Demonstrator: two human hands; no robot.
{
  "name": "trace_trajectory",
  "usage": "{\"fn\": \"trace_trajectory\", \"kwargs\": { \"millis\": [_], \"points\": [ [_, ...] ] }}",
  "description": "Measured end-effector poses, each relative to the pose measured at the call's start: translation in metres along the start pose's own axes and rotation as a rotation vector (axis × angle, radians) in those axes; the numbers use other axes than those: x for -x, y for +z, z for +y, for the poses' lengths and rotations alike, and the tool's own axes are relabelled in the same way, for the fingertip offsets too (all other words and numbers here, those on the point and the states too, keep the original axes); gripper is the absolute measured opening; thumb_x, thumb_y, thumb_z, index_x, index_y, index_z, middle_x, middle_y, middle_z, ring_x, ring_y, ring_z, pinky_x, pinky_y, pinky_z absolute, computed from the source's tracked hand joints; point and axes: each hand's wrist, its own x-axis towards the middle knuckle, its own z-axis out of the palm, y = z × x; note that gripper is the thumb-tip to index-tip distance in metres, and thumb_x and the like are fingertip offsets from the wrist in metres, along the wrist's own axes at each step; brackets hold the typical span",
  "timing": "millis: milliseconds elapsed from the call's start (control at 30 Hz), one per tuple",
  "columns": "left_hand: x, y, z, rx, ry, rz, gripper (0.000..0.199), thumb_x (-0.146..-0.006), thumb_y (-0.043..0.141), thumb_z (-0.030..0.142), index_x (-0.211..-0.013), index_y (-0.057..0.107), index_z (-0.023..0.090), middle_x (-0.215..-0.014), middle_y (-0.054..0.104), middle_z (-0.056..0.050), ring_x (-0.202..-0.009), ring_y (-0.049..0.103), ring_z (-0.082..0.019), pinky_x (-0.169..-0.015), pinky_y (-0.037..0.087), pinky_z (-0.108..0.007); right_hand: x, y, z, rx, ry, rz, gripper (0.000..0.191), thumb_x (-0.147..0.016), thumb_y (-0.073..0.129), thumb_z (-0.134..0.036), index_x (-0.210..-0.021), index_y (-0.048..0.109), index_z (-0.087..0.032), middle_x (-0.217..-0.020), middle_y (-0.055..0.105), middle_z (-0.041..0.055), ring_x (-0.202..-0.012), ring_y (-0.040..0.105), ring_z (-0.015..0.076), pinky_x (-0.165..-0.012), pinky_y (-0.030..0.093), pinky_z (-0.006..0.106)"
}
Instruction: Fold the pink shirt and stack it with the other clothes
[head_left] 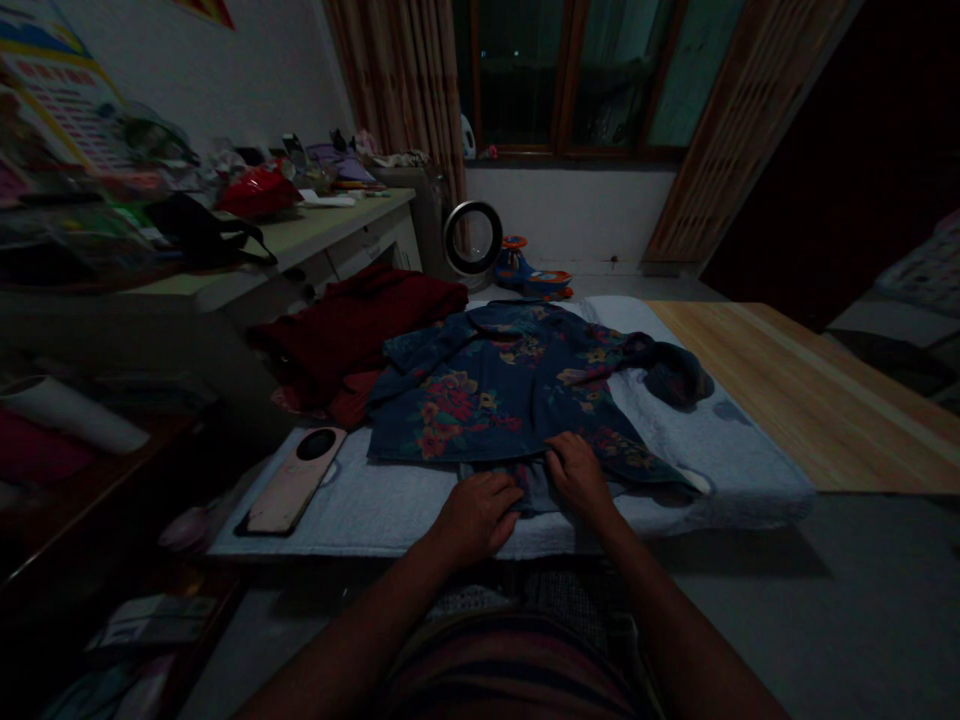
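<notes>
A dark blue floral garment (495, 390) lies spread on a table covered with a pale cloth (405, 510). At its near edge, my left hand (480, 512) has its fingers curled over a plainer blue fold that sticks out below the hem. My right hand (577, 472) is just to the right, fingers bent and pressed on the hem. Both hands pinch the fabric, a short gap apart. The garment's right sleeve (675, 375) is bunched up at the far right of the cloth.
A phone (296, 485) lies at the table's left. Dark red clothing (360, 325) is heaped behind it. A bare wooden board (810, 390) extends to the right. A cluttered desk (330, 225) stands at the back left, with a round fan (472, 238) and a toy car (532, 272) beyond.
</notes>
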Motion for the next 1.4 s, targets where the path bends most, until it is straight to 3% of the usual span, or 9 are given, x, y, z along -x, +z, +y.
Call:
{"fn": "trace_trajectory", "kwargs": {
  "millis": [167, 500, 1400],
  "points": [
    [-0.0064, -0.0001, 0.0028, 0.048, -0.089, 0.001, 0.022, -0.086, 0.057, 0.030, -0.105, 0.062, 0.022, -0.106, 0.062, -0.005, -0.088, 0.061, -0.018, -0.076, 0.049, -0.032, -0.0008, 0.0003, 0.0004, -0.011, 0.022, -0.014, 0.022, -0.093, 0.043, -0.018, -0.100, 0.064, -0.020, -0.095, 0.063, 0.0076, -0.094, 0.055, 0.0225, -0.087, 0.041, 0.035],
    [-0.0097, 0.0021, 0.0057, 0.051, -0.166, -0.005, 0.025, -0.082, 0.063, 0.030, -0.105, 0.059, 0.022, -0.108, 0.058, -0.004, -0.094, 0.060, -0.019, -0.080, 0.049, -0.032, -0.0041, 0.0066, 0.0038, 0.014, 0.037, -0.009, 0.021, -0.094, 0.042, -0.021, -0.097, 0.063, -0.019, -0.096, 0.063, 0.0082, -0.096, 0.055, 0.0224, -0.089, 0.040, 0.035],
    [-0.0073, 0.0013, 0.0051, 0.092, -0.154, 0.009, 0.029, -0.078, 0.067, 0.029, -0.106, 0.059, 0.022, -0.109, 0.057, -0.004, -0.096, 0.059, -0.020, -0.082, 0.048, -0.033, -0.0080, 0.0087, 0.0015, 0.094, 0.043, 0.010, 0.023, -0.096, 0.038, -0.023, -0.093, 0.061, -0.019, -0.091, 0.062, 0.0077, -0.089, 0.055, 0.0218, -0.084, 0.039, 0.034]
  ]
}}
